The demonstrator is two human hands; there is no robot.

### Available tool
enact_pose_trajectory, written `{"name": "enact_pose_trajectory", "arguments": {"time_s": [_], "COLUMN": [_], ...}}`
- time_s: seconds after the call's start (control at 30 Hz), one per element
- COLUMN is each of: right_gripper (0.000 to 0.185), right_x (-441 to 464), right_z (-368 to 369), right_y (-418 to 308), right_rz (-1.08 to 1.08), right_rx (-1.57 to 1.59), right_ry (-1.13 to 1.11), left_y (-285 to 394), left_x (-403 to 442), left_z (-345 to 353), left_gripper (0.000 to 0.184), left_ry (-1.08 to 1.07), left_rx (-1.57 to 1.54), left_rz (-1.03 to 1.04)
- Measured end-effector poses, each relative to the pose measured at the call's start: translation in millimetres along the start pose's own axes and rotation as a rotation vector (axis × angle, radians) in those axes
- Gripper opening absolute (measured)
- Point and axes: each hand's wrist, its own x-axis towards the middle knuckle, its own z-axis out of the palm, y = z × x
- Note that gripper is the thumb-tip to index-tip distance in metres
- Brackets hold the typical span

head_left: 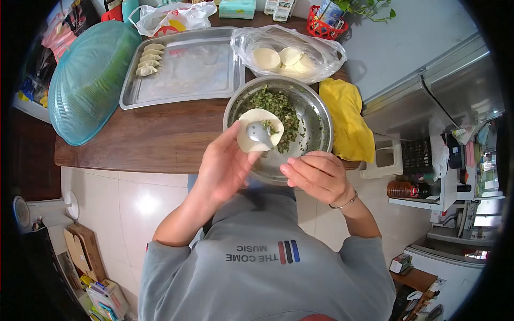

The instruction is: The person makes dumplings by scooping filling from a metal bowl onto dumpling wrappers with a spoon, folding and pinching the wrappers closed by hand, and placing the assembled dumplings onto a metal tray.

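Observation:
My left hand [222,166] holds a round dough wrapper [245,140] over the near left side of a steel bowl [325,125]. A spoon [259,134] rests its bowl on the wrapper, beside a little green filling [269,126]. My right hand [318,174] pinches the spoon's handle, which is partly hard to make out, above the near rim. Chopped green filling [278,104] lies in the steel bowl. Behind it, more round wrappers [290,56] sit in a clear plastic bag [332,51]. Several folded dumplings [149,63] stand in a column at the left of a metal tray [187,97].
A teal mesh cover [88,80] lies at the table's left. A yellow cloth [348,115] hangs by the right edge of the wooden table [144,134]. At the back are a white plastic bag [179,16], a tissue box [237,8] and a red basket [324,25].

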Motion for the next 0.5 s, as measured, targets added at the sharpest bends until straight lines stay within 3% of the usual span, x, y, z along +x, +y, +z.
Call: {"name": "enact_pose_trajectory", "arguments": {"time_s": [0.07,0.13,0.27,0.33,0.37,0.43,0.5], "right_gripper": [0.023,0.037,0.035,0.018,0.018,0.015,0.024], "right_x": [1,2,-3,-7,-6,1,-2], "right_z": [-4,-10,-6,2,0,-12,-24], "right_y": [-1,-2,-4,-8,-7,1,8], "right_rz": [0.001,0.146,0.205,0.104,0.115,0.215,0.312], "right_rx": [0.002,0.094,0.007,-0.016,-0.014,0.027,0.018], "right_ry": [-0.003,0.097,0.123,0.035,0.03,0.175,0.22], "left_y": [-1,-3,-3,-2,-2,-1,8], "left_x": [0,1,0,0,0,-1,-3], "left_z": [-1,-3,0,2,3,2,-11], "left_gripper": [0.039,0.039,0.04,0.04,0.04,0.04,0.04], "left_ry": [0.027,-0.03,-0.024,-0.062,-0.055,-0.106,-0.139], "left_rx": [0.001,-0.011,0.009,-0.019,-0.021,-0.018,-0.015], "left_rz": [-0.008,-0.024,-0.006,0.008,-0.001,0.026,0.014]}}
